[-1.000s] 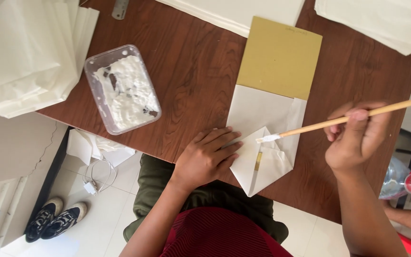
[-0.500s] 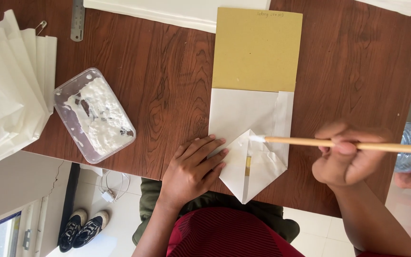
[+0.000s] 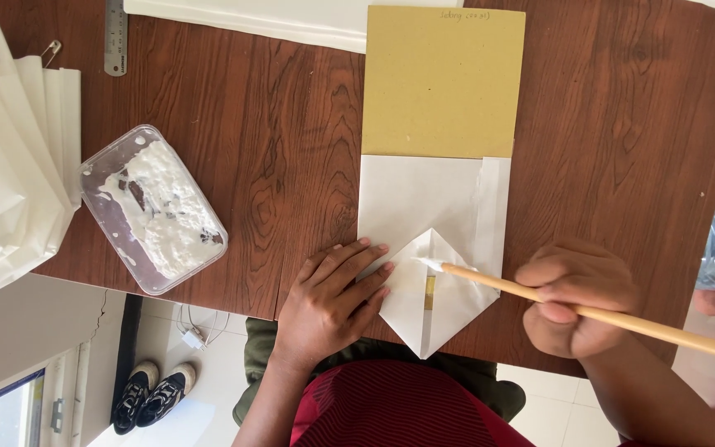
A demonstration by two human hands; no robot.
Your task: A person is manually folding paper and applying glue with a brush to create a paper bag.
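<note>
Head view: left hand lies flat, fingers spread, gripping nothing, pinning the folded white paper on the table so it stays put. Right hand is closed around a wooden stick, its white tip on the fold. Clear plastic tub to the left holds white paste.

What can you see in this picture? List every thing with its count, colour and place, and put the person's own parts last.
table: one, dark brown wood, fills the view
folded paper: one, white, near edge, centre
card: one, mustard yellow, above the folded paper
stick: one, tan, tip on the paper fold
tub of paste: one, clear with white paste, left
paper stack: one, white, far left
ruler: one, grey metal, top left
shoes: one pair, black, floor
left hand: pressing the paper
right hand: holding the stick
</note>
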